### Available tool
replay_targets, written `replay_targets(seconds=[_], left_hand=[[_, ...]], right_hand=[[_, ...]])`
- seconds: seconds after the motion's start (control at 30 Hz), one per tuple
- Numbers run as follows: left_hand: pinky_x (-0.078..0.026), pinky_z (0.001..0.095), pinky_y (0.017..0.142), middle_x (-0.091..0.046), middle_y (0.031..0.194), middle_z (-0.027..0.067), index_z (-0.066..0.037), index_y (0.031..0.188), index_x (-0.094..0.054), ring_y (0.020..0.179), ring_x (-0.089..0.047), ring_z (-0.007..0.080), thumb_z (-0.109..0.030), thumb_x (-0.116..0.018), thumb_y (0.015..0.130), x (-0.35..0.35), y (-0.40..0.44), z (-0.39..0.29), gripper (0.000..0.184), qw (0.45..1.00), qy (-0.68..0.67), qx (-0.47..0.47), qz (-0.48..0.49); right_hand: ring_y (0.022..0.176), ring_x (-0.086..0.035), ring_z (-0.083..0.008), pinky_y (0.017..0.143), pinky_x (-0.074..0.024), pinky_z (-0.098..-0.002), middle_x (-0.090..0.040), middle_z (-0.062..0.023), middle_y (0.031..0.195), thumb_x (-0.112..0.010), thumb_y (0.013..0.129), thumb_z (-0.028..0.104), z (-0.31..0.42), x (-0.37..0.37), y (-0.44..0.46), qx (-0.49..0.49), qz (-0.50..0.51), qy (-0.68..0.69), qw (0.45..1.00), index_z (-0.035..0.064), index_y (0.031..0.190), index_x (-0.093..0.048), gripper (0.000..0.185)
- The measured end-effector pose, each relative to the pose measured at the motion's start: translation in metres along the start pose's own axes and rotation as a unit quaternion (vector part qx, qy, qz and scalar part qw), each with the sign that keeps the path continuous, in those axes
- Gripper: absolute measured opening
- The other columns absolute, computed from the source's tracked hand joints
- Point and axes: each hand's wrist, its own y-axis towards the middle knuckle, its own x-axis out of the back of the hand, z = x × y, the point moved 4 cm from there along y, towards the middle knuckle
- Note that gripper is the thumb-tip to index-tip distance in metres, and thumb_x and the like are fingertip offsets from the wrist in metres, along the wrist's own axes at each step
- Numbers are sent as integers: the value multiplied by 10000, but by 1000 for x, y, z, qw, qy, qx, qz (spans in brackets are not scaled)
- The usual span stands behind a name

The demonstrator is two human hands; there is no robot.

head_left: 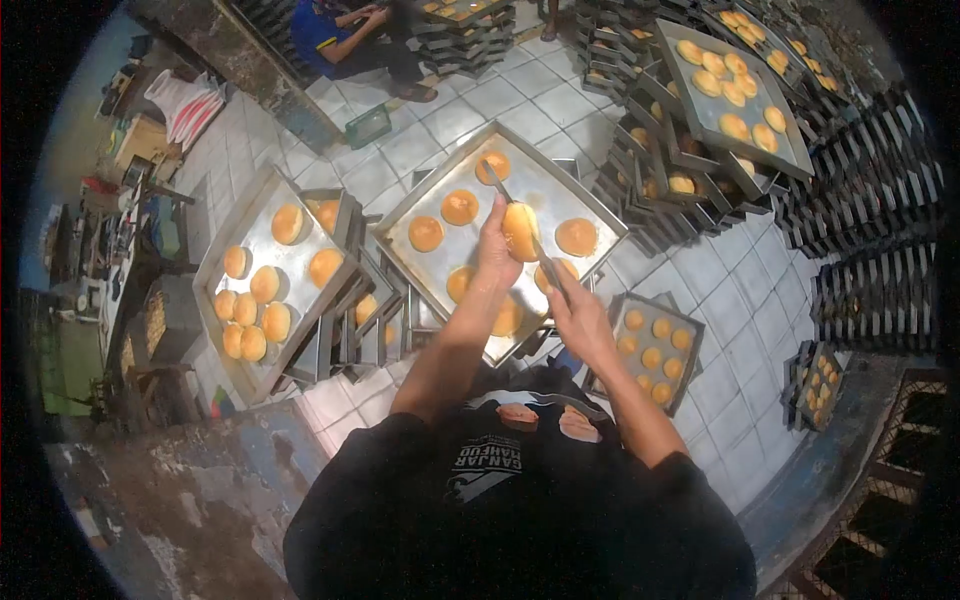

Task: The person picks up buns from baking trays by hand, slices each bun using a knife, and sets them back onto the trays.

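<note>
1. Over the middle tray (545, 185): left hand (497, 250) clamped on a bun (520, 232).
2. Right hand (582, 325) closed around knife (549, 266); blade at the bun, can't tell how deep.
3. More buns (460, 207) on middle tray; left tray (300, 285) also holds buns.

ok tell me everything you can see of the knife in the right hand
The long, narrow, grey, metallic-looking knife slants above the square metal tray, far end pointing to the picture's upper left. The right hand grips its near end, hiding most of the handle. A rounded golden-brown bun, held in the left hand, covers its middle; whether the blade is inside or just behind, I cannot tell.
</note>
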Motion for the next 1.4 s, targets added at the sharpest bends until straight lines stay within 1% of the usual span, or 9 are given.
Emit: replay_targets(seconds=[0.07, 0.1, 0.3, 0.7, 0.87, 0.93, 1.03, 1.13, 1.4], left_hand=[[-576, 365, 766, -704, 883, 31, -127, 991, -667, 819, -685, 189, -468, -689, 966, 7, 9, 4, 343, 999, -8, -2, -37], [-576, 365, 766, -704, 883, 31, -127, 991, -667, 819, -685, 189, -468, -689, 966, 7, 15, 0, 343, 999, -7, 1, -37], [-559, 377, 812, -694, 888, 18, -147, 1003, -668, 850, -674, 189, -538, -655, 966, 2, 15, -21, 393, 997, -12, -20, -72], [-509, 396, 910, -675, 1016, 53, -100, 1115, -644, 991, -641, 216, -628, -505, 1012, 17, 51, 16, 556, 991, -67, 49, -106], [-489, 396, 978, -681, 1140, 55, -99, 1215, -634, 1081, -633, 225, -638, -477, 1018, 17, 51, 50, 595, 990, -38, 66, -118], [-483, 396, 997, -679, 1190, 55, -99, 1252, -627, 1110, -630, 230, -636, -464, 1024, 7, 44, 55, 606, 988, -23, 70, -135], [-478, 425, 1013, -692, 1196, 60, -120, 1242, -637, 1115, -637, 246, -635, -424, 1037, 9, 51, 57, 593, 982, -8, 89, -164], [-484, 429, 1011, -691, 1200, 60, -119, 1246, -636, 1113, -641, 252, -645, -412, 1037, 49, 96, 56, 609, 993, -36, 44, -105], [-505, 412, 999, -659, 1215, 91, -62, 1285, -575, 1115, -638, 244, -583, -291, 1088, 38, 99, 61, 625, 991, -54, 64, -101]], right_hand=[[700, -651, -233, 726, -523, -380, -657, -164, 753, -565, 1016, 259, -6, 0, 12, 26, -9, -32, 999, 111, 1503, -501, 513], [780, -684, -470, 713, -520, -500, -657, -321, 822, -561, 1005, 223, -1, 6, 6, 20, 1, -17, 1000, 50, 1459, -514, 488], [782, -695, -459, 707, -520, -495, -650, -305, 783, -568, 1007, 208, -23, 15, -38, 11, 9, -31, 999, 85, 1484, -502, 497], [797, -684, -474, 723, -524, -487, -650, -329, 840, -564, 1018, 264, -49, 8, 8, 6, 3, -17, 1000, 89, 1475, -515, 491], [834, -709, -453, 742, -534, -462, -653, -340, 865, -564, 1027, 247, -71, -3, 24, -70, -3, 14, 997, 102, 1478, -519, 477], [856, -698, -477, 741, -534, -465, -645, -349, 877, -564, 1028, 257, -79, -14, 51, -7, -55, 41, 998, 98, 1476, -518, 478], [1059, -654, -487, 879, -515, -452, -664, -325, 1140, -554, 1036, 281, -88, -16, 76, -16, -1, 43, 999, 82, 1492, -489, 502], [888, -699, -474, 782, -547, -445, -697, -308, 944, -571, 1031, 265, -94, -9, 58, 12, -31, 4, 999, 97, 1480, -517, 483], [803, -732, -352, 759, -545, -419, -700, -260, 884, -580, 1036, 254, -126, -18, 57, -87, 10, 53, 995, 94, 1486, -514, 483]])
